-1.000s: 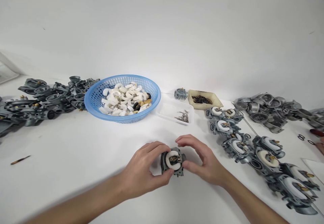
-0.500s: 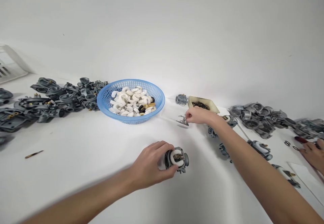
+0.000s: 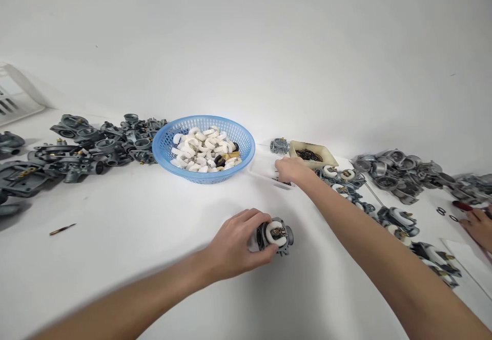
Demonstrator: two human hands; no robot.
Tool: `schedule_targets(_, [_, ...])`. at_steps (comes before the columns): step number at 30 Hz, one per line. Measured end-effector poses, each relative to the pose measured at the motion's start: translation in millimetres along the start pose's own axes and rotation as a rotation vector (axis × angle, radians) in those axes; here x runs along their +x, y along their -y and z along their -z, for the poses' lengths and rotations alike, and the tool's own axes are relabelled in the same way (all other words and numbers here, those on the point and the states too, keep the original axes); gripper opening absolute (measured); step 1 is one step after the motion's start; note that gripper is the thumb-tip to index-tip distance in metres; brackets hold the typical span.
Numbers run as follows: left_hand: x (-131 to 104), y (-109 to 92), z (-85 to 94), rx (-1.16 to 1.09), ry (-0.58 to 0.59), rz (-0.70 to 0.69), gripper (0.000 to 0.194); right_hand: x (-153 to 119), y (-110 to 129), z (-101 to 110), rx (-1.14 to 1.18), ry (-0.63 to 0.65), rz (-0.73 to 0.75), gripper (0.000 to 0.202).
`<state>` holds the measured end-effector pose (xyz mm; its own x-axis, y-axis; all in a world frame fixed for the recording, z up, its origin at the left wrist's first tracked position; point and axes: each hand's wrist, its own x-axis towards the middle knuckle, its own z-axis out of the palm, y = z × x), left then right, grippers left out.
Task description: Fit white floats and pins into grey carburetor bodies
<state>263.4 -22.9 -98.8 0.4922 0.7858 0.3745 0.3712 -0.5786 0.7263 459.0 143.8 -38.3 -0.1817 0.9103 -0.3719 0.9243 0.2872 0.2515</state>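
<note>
My left hand [image 3: 242,242] grips a grey metal carburetor body [image 3: 285,235] near the middle front of the white table. A white C-shaped float [image 3: 271,233] with brass parts sits in its upturned side. Farther back, my right hand [image 3: 289,170] reaches down at a small heap of thin metal pieces [image 3: 283,182], its fingers bent together. What lies between its fingertips is hidden. Just behind it stands a cream tray [image 3: 329,157] of dark rings [image 3: 308,155].
A blue basket [image 3: 203,177] holds white, yellow and black floats. Carburetor bodies [image 3: 107,148] are piled at left, beyond a small brass-coloured tool [image 3: 62,229]. Fitted bodies [image 3: 397,219] and metal bowls [image 3: 395,168] lie at right, near another person's hand [image 3: 478,227].
My right hand has turned and its fingers now point down over the thin metal pieces, covering most of them. The view has shifted slightly; my left hand keeps its hold on the carburetor body.
</note>
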Motion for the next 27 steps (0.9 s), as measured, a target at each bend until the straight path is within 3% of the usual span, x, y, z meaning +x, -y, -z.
schedule_targets(6, [0.5, 0.1, 0.4, 0.019, 0.007, -0.004, 0.031, -6.9, -11.1, 10.1, 0.214, -0.028, -0.006, 0.037])
schedule_targets(11, [1.8, -0.9, 0.2, 0.023, 0.006, 0.008, 0.029, -36.0, -29.5, 14.2, 0.569, -0.107, 0.168, 0.015])
schedule_targets(15, [1.6, -0.4, -1.0, 0.018, 0.011, 0.018, 0.031, -71.5, -23.0, -14.4, 0.980, -0.154, 0.351, 0.009])
schedule_targets(21, [1.0, 0.2, -2.1, -0.003, 0.015, 0.019, 0.037, -108.6, 8.1, -80.6, 1.491, -0.139, 0.432, 0.012])
schedule_targets(27, [1.6, -0.4, -1.9, 0.008, -0.004, -0.012, 0.039, -113.0, 19.9, -98.0, 1.757, -0.036, 0.447, 0.009])
